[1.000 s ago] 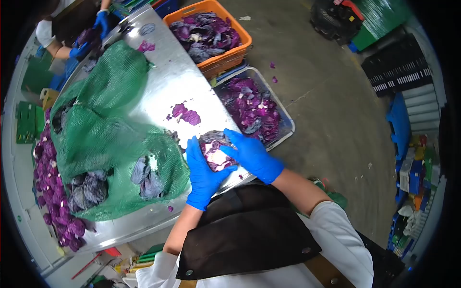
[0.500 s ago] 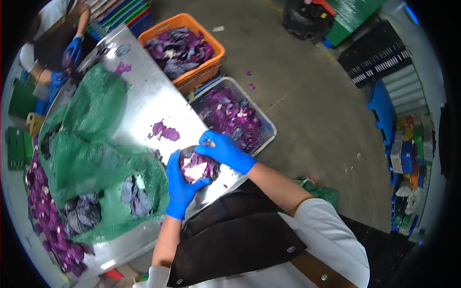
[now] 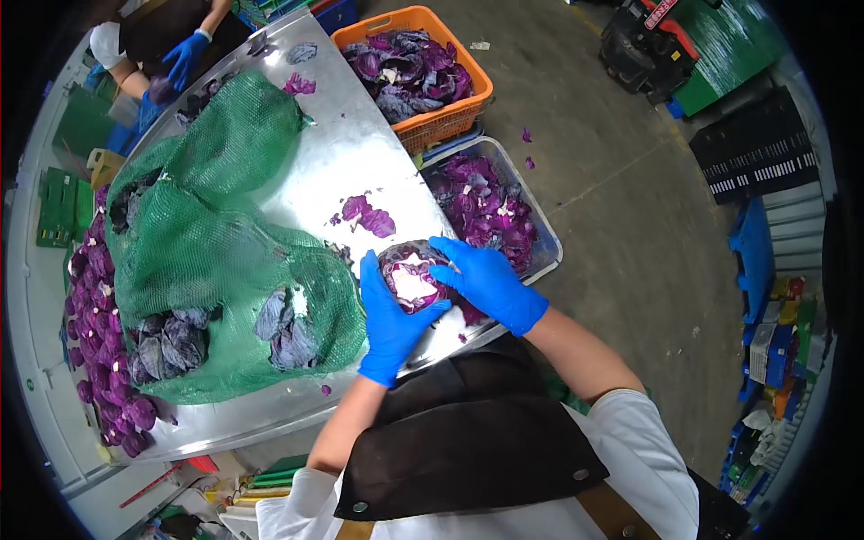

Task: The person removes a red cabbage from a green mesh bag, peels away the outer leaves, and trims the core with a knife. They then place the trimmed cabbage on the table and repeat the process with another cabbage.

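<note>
Red cabbage [image 3: 416, 277], pale core exposed, at the edge of the steel table [image 3: 360, 162]. Left hand [image 3: 392, 331] cups one side; right hand [image 3: 495, 286] grips the other, fingers narrowed. Outer-leaf handling appears in hand; any pull calls for firm left support. Lettering on the label [image 3: 661, 13]: illegible.

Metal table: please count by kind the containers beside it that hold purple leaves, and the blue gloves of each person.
Orange crate: 1
Grey-rimmed bin: 1
Camera wearer's gloves: 2
Co-worker's gloves: 2
Total: 6
</note>
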A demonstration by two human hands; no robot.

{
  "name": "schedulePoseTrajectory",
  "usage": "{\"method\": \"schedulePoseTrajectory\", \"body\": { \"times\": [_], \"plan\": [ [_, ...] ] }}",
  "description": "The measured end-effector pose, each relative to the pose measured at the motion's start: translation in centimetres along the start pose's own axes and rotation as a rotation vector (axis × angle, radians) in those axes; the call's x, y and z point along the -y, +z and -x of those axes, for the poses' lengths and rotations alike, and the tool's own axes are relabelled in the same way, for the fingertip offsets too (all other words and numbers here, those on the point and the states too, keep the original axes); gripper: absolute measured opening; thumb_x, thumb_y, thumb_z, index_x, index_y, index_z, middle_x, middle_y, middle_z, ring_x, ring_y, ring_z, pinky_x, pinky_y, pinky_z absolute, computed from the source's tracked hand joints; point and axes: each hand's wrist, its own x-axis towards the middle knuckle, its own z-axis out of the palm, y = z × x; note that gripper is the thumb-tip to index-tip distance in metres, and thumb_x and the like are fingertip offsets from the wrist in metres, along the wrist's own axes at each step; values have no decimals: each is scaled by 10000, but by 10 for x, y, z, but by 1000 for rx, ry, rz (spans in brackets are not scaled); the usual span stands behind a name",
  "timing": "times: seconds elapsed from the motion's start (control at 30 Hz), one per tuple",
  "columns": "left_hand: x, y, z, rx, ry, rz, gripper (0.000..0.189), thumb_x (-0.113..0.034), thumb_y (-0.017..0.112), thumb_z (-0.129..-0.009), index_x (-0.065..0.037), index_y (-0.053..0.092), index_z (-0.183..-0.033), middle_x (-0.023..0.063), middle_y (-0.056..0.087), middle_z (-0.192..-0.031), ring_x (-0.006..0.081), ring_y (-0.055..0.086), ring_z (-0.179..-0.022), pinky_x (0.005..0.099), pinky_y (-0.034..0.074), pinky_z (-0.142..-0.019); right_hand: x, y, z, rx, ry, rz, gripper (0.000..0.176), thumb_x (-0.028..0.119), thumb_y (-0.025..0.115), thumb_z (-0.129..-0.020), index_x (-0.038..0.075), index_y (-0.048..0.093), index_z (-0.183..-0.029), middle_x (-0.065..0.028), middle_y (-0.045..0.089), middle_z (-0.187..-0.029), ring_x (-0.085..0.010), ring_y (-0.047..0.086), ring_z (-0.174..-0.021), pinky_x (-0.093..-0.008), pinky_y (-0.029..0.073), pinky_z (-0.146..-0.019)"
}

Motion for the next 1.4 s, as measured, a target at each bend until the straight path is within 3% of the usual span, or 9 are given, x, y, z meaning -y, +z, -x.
{"method": "schedulePoseTrajectory", "body": {
  "times": [0.23,0.3,0.37,0.5,0.63,0.73,0.83,1.0,1.4],
  "plan": [
    [-23,5,-20,51,6,-86,1283,-477,933,-536,14,237,-1495,312,359,-1441,464,398,-1286,502,372,-1076,0,0,-25,90,-74,479,543,466,533,-959,133,501,-1387,-209,692,-988,-394,679,-781,-495,533,-675],
    [-44,7,-18,51,-20,-191,1272,-430,944,-519,-46,246,-1510,293,394,-1401,458,407,-1290,494,391,-1070,-18,-19,-52,-67,268,73,460,442,484,-982,29,675,-1042,-238,678,-866,-390,679,-842,-477,533,-729],
    [-43,9,-13,123,100,-325,1268,-418,936,-516,-63,245,-1519,304,363,-1431,459,355,-1341,505,374,-1087,-66,0,-57,141,157,-58,477,456,488,-979,26,674,-1069,-242,688,-926,-406,672,-851,-457,528,-749],
    [-21,-8,-11,151,137,-91,1268,-430,941,-519,-82,251,-1524,250,365,-1459,423,355,-1370,477,348,-1135,-92,35,-41,-202,259,-226,439,436,601,-909,20,687,-1020,-241,688,-940,-420,666,-860,-467,520,-745],
    [2,-21,-32,277,222,81,1298,-353,970,-470,-116,264,-1533,229,324,-1525,403,319,-1423,465,329,-1165,-90,-2,-27,-55,460,281,492,432,677,-863,35,644,-1151,-212,690,-1075,-397,674,-941,-478,536,-801],
    [-1,-37,-62,537,224,82,1294,-311,970,-466,-110,267,-1534,223,268,-1568,368,286,-1456,424,290,-1194,-14,-28,-17,-276,134,0,569,440,674,-876,35,596,-1269,-220,667,-1156,-408,663,-989,-473,528,-850],
    [7,-36,-69,544,227,181,1286,-259,962,-490,-92,243,-1544,228,235,-1585,359,257,-1471,409,249,-1208,-30,3,-23,-130,-126,-173,597,425,664,-897,23,559,-1326,-235,653,-1184,-405,658,-1018,-456,526,-866],
    [-26,-1,-37,173,53,8,1352,-474,919,-582,36,106,-1535,310,269,-1521,448,302,-1397,479,280,-1165,-15,-6,-8,-58,136,-41,640,511,601,-919,29,545,-1337,-238,667,-1114,-405,680,-870,-481,537,-750],
    [-41,18,-69,211,-21,-220,1329,-582,880,-572,43,195,-1524,288,363,-1488,446,435,-1312,491,434,-1038,-15,-36,-53,91,251,10,486,495,486,-973,74,699,-1090,-240,688,-1014,-413,653,-974,-493,499,-854]
  ]
}}
